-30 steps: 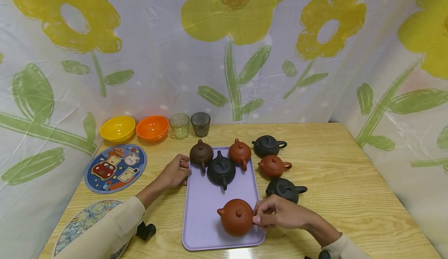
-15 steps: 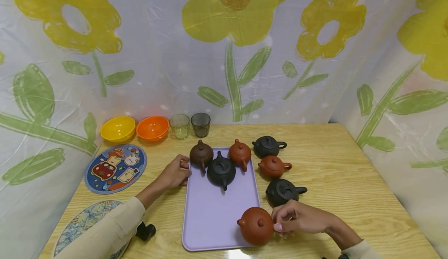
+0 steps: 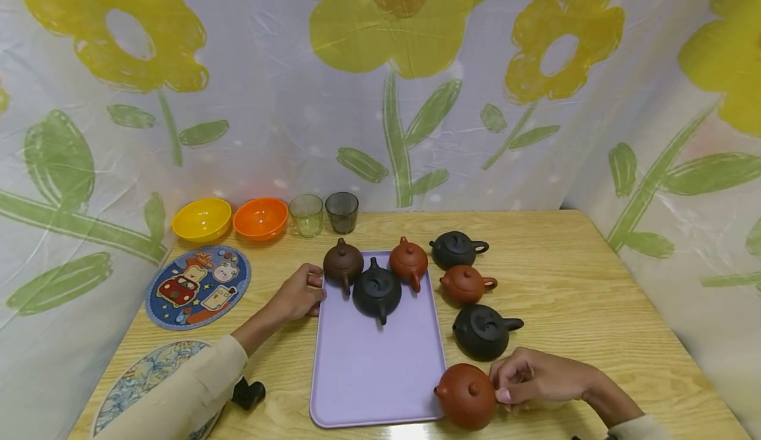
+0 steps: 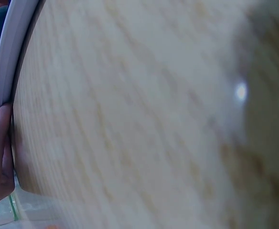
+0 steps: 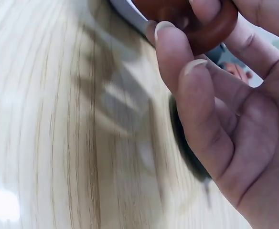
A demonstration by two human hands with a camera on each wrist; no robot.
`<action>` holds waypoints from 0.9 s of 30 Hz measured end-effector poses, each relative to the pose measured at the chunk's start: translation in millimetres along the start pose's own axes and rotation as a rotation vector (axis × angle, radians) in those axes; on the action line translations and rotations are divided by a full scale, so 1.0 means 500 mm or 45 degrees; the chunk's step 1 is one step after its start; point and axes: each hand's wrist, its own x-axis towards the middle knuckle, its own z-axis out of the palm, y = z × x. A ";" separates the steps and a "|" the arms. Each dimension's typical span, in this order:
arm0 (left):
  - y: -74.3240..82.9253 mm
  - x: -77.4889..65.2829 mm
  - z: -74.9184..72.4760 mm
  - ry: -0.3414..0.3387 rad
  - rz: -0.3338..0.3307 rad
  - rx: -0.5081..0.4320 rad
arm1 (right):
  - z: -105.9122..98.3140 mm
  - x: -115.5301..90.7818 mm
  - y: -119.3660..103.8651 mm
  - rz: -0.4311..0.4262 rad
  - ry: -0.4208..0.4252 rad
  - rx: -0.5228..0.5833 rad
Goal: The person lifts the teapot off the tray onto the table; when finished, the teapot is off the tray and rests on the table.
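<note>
The right hand [image 3: 540, 377] pinches 1 reddish teapot [image 3: 464, 400] at the near right corner of 1 lilac tray [image 3: 380, 374] the left hand [image 3: 299, 293] grips, 3 teapots [image 3: 376, 293] on it, 3 others [image 3: 464, 286] alongside, 2 bowls [image 3: 260, 219], 2 glasses [image 3: 341, 213], 2 mats [image 3: 199, 288].

Red-brown near teapot [image 3: 466, 403], lilac tray [image 3: 377, 374], yellowish wood-grain tabletop [image 3: 565, 281]
Farther are a dark brown teapot [image 3: 343, 263] and a black teapot [image 3: 377, 291]; at far left, one yellow bowl [image 3: 202, 220] and one orange bowl [image 3: 261, 219]. The whitish cloth [image 3: 250, 63] behind shows yellow flowers [image 3: 339, 34] with green leaves [image 3: 438, 111].
</note>
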 end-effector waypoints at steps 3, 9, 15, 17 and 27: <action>-0.002 0.000 0.001 0.001 0.000 -0.007 | -0.007 -0.014 0.002 0.058 -0.014 0.038; -0.005 -0.001 0.002 0.004 0.000 -0.019 | -0.019 -0.040 0.005 0.174 -0.009 0.028; -0.006 -0.002 0.001 0.009 -0.004 -0.010 | -0.029 -0.054 0.015 0.263 0.021 0.066; -0.005 -0.001 0.001 0.010 -0.002 -0.012 | -0.032 -0.056 0.023 0.204 0.008 0.089; 0.001 0.000 0.001 0.014 -0.014 0.017 | -0.040 -0.062 0.045 0.041 0.013 0.096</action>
